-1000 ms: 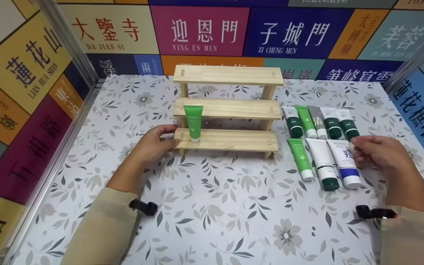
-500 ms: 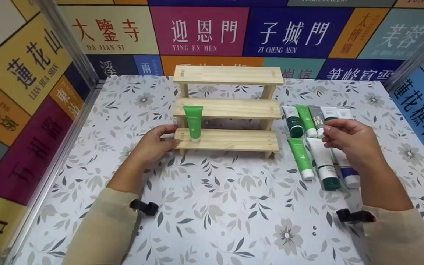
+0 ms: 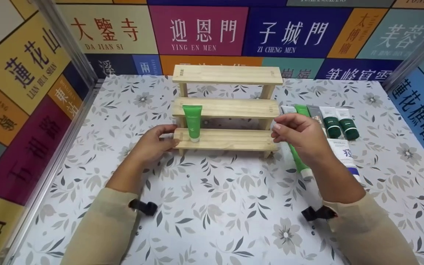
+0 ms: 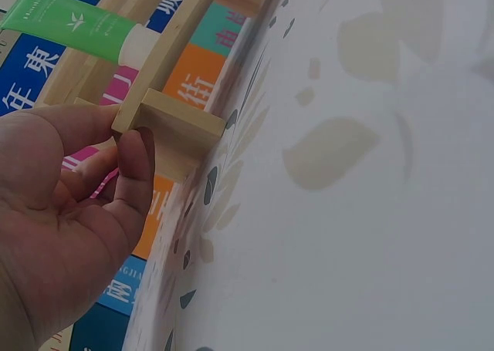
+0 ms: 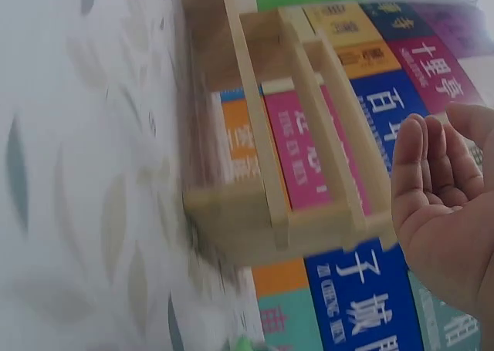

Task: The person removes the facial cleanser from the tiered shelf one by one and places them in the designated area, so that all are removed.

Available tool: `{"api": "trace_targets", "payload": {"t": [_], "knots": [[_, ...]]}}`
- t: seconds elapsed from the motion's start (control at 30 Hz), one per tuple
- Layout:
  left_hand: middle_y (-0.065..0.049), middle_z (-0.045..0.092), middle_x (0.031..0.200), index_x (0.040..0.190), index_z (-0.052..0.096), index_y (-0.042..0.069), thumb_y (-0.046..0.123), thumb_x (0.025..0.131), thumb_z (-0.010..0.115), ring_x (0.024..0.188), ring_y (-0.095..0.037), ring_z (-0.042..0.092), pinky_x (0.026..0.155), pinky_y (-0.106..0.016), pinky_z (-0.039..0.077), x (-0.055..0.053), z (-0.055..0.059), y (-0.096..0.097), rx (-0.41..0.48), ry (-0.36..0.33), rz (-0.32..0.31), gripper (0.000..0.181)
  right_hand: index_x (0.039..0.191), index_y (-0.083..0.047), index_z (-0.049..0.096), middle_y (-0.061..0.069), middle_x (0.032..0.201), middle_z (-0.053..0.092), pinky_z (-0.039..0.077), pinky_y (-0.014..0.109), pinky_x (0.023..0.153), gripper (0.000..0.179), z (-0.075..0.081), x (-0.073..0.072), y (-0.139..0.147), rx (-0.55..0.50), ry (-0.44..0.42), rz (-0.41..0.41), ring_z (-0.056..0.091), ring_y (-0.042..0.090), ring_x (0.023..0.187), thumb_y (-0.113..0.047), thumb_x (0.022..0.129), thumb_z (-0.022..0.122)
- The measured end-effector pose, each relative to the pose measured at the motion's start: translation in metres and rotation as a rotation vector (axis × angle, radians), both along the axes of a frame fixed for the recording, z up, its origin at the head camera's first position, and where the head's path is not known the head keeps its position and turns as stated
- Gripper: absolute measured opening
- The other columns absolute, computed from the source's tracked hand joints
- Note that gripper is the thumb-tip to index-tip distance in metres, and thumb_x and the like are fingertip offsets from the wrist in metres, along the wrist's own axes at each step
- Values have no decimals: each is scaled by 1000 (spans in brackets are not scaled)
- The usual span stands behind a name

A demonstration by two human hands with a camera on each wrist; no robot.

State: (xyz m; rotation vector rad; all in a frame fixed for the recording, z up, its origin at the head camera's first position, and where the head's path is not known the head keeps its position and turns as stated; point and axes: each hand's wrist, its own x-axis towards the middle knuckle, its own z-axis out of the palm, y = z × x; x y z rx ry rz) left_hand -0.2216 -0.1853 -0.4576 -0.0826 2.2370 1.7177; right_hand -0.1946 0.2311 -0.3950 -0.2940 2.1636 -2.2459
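Note:
A three-tier wooden display stand (image 3: 230, 140) is on the table. Its lowest board carries a green squeeze tube (image 3: 193, 123), upright on its white cap near the left end. My left hand (image 3: 155, 145) pinches that board's left end; in the left wrist view thumb and fingers (image 4: 135, 154) meet at its corner. The right hand (image 3: 306, 140) hovers by the stand's right end, fingers loosely bent. Seen from the right wrist, it (image 5: 451, 204) holds nothing and a gap separates thumb from fingers. Behind it in the head view, several tubes are partly hidden.
Two rows of squeeze tubes lie right of the stand, among them white ones with dark green caps (image 3: 332, 127), a white-and-blue one (image 3: 346, 152) and a green one (image 3: 302, 162). Printed panels (image 3: 201, 31) wall the leaf-patterned table (image 3: 212, 221) at back and sides.
My right hand has moved left from beside the white-and-blue tube, across the rows, to the stand's right end. The left hand, stand and standing green tube have stayed put.

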Motion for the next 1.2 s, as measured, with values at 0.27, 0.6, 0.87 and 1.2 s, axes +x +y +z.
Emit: {"api": "trace_targets", "payload": {"t": [0.27, 0.6, 0.87, 1.2], "knots": [[-6, 53, 160, 157, 51, 11, 13, 100, 71, 105, -21, 70, 84, -33, 63, 0, 0, -1, -7, 2, -9, 61, 124, 18, 61, 5, 97, 76, 67, 29, 78, 29, 1, -10, -44, -107, 7, 64, 78, 18, 88, 10, 97, 66], [-8, 53, 160, 158, 51, 9, 16, 100, 71, 115, -23, 69, 81, -32, 62, -1, 1, -2, -38, 30, -35, 62, 126, 13, 64, 4, 103, 77, 66, 30, 83, 31, 1, -18, -89, -119, 2, 111, 77, 18, 95, 9, 96, 69], [-8, 53, 161, 157, 52, 9, 16, 100, 71, 120, -24, 68, 84, -30, 62, -1, -1, -2, -34, 26, -30, 61, 127, 13, 64, 2, 105, 78, 65, 28, 86, 34, -3, -28, -116, -134, 4, 151, 76, 16, 99, 7, 95, 73], [-8, 53, 160, 157, 52, 9, 15, 99, 72, 109, -20, 70, 82, -30, 62, -1, 0, -4, -25, 24, -33, 61, 129, 10, 66, 3, 110, 77, 64, 30, 93, 35, -5, -36, -142, -128, -23, 154, 74, 17, 109, 5, 95, 75]]}}
